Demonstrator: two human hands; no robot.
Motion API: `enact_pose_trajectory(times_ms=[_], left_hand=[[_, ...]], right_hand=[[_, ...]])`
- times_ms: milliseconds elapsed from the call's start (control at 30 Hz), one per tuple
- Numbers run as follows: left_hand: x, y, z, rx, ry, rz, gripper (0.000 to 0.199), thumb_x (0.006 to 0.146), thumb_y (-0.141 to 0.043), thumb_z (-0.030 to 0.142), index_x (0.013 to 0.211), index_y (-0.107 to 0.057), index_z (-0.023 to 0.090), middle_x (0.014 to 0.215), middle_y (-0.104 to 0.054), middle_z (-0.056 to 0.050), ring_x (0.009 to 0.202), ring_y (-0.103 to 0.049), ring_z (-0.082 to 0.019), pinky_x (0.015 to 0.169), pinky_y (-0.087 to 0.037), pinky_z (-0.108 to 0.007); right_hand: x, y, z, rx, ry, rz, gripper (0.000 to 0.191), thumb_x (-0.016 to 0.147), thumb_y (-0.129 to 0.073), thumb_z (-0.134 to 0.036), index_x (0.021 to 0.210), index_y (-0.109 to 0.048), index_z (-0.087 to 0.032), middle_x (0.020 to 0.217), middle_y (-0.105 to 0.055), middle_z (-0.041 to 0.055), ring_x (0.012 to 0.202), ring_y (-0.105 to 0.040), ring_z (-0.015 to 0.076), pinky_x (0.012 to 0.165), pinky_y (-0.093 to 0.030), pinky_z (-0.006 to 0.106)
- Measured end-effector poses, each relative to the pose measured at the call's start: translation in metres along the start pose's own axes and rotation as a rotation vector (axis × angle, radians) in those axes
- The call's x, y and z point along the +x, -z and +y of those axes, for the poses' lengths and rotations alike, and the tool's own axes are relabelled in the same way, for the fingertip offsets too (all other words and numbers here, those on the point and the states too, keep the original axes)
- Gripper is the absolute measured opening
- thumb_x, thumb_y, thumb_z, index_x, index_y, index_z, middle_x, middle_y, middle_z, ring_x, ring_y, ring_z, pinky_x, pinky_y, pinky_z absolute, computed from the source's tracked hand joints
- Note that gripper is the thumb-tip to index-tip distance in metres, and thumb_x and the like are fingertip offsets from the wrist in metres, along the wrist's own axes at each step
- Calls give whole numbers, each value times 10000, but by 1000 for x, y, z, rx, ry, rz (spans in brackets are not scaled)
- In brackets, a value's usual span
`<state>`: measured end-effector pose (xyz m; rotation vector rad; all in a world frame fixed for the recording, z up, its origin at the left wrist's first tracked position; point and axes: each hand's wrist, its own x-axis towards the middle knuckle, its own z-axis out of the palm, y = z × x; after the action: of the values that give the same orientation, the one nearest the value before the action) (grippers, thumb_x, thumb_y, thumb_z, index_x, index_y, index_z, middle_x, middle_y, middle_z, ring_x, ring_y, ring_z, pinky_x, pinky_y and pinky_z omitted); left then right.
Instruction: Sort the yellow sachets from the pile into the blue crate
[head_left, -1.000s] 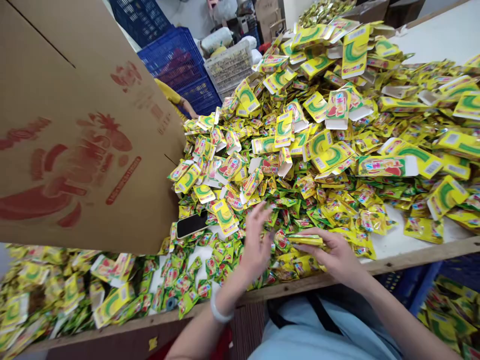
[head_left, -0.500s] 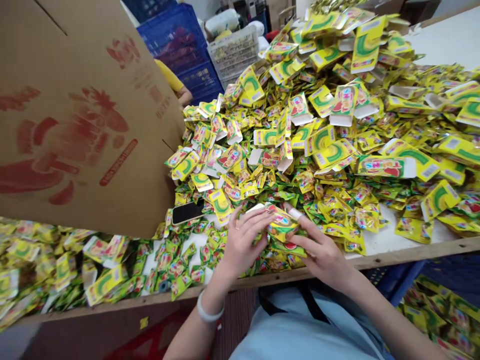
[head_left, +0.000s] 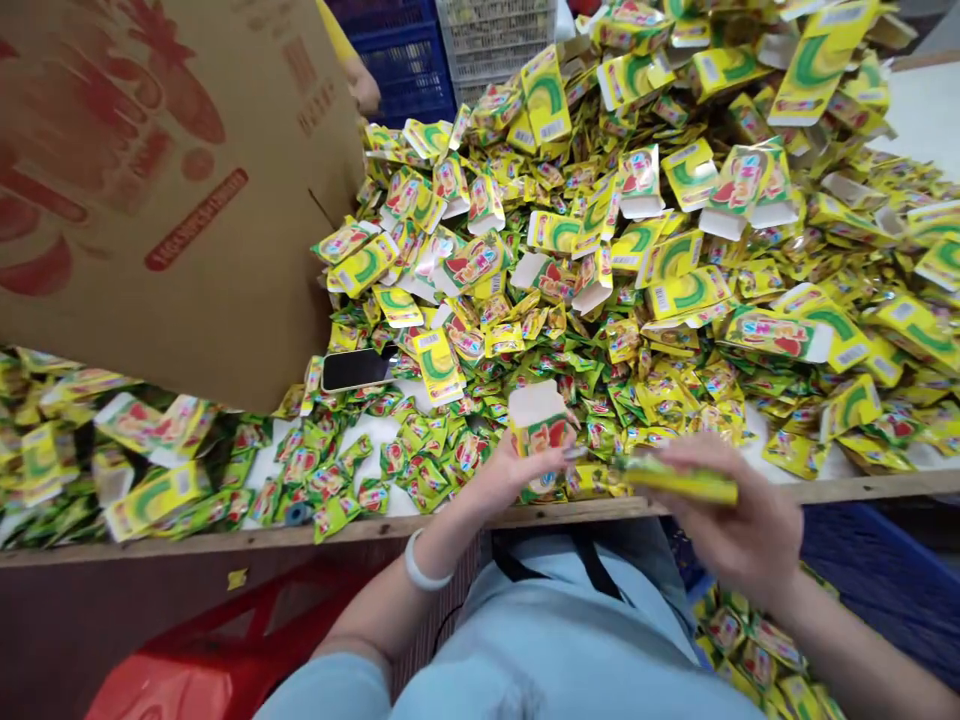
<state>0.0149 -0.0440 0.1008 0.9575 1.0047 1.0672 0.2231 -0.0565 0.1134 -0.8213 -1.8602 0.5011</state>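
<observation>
Near the table's front edge, my left hand (head_left: 514,470) is closed on a small open candy box (head_left: 541,430), whose white flap points up. To its right, my right hand (head_left: 739,515) is blurred by motion, its fingers pinching a flat yellow packet (head_left: 679,480) held sideways. The two hands are apart. Small green wrapped candies (head_left: 427,455) lie left of the open box. Behind both hands rises a large heap of yellow candies and small boxes, among them a yellow box (head_left: 439,365). What is inside the held box cannot be made out.
A big brown carton (head_left: 247,300) stands at the left, with a black phone (head_left: 356,370) beside it. Blue crates (head_left: 397,60) and a person's arm (head_left: 360,85) are behind. Below are a red stool (head_left: 172,680) and, at the right, a blue crate (head_left: 885,570).
My hands were together around a yellow packet and box; now they are apart. My right hand has moved right with the yellow packet, my left keeps the open box. The view has shifted.
</observation>
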Motion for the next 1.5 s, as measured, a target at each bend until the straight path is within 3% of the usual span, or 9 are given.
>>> enact_pose_trajectory(times_ms=[100, 233, 400, 533, 633, 833, 1033, 1300, 1500], left_hand=[[-3, -2, 0, 53, 77, -196, 372, 683, -830, 434, 888, -651, 181, 791, -636, -32, 709, -603, -167, 701, -522, -312], [-4, -2, 1, 146, 42, -260, 448, 706, -816, 370, 1067, -619, 193, 920, -662, -38, 827, -622, -197, 777, -531, -323], [1, 0, 7, 393, -55, -336, 601, 799, -735, 277, 1333, -465, 219, 1269, -590, -81, 1162, -571, -263, 1017, -467, -395], [5, -2, 5, 488, -103, -385, 691, 846, -671, 242, 1449, -336, 230, 1468, -456, -114, 1319, -476, -285, 1117, -389, -429], [4, -2, -2, 443, -108, -435, 750, 828, -678, 227, 1481, -310, 225, 1521, -408, -127, 1362, -441, -301, 1131, -377, -437], [-10, -4, -14, 389, 102, -602, 858, 833, -682, 261, 1547, -206, 257, 1093, -677, -79, 851, -676, -212, 814, -553, -373], [-10, -11, -21, 427, 143, -632, 945, 786, -707, 221, 1566, -175, 269, 1028, -680, -70, 793, -663, -208, 759, -542, -352], [-1, -25, -20, 90, 234, -637, 837, 767, -707, 211, 1496, -303, 282, 829, -579, 15, 649, -566, -129, 633, -513, -271], [2, -32, -19, 141, 293, -696, 866, 802, -703, 247, 1527, -233, 293, 746, -557, 47, 589, -573, -126, 606, -511, -277]], right_hand=[[39, 5, -1, 96, -77, 37, 103, 931, -629, -318, 1016, -656, -266, 889, -684, 47, 843, -675, 206, 726, -583, 357], [66, 1, 8, 143, -83, -210, 124, 947, -597, -325, 992, -663, -230, 973, -642, 57, 925, -641, 193, 760, -557, 328], [68, 10, 7, -7, -144, -560, 100, 918, -612, -192, 979, -692, -201, 907, -606, 49, 807, -613, 154, 698, -512, 264], [63, 15, -3, -186, -161, -637, 160, 906, -577, -131, 1007, -686, -188, 934, -602, 65, 792, -617, 167, 712, -519, 285], [52, 22, -7, -71, -195, -667, 251, 937, -534, -156, 1171, -613, -204, 1081, -647, 92, 917, -661, 186, 779, -555, 299], [18, 35, -3, 13, -68, -562, 179, 976, -474, -122, 974, -639, -191, 976, -705, 85, 874, -695, 159, 732, -567, 241], [10, 45, -4, 124, -156, -679, 190, 993, -516, -194, 1076, -687, -203, 1023, -725, 76, 956, -708, 154, 809, -566, 224], [-1, 47, 3, 139, -273, -338, 176, 954, -547, -140, 943, -708, -213, 776, -706, 7, 586, -633, 89, 591, -520, 198], [11, 55, 4, 68, -303, -588, 202, 955, -516, -156, 910, -709, -194, 851, -737, 43, 750, -679, 134, 673, -508, 220]])
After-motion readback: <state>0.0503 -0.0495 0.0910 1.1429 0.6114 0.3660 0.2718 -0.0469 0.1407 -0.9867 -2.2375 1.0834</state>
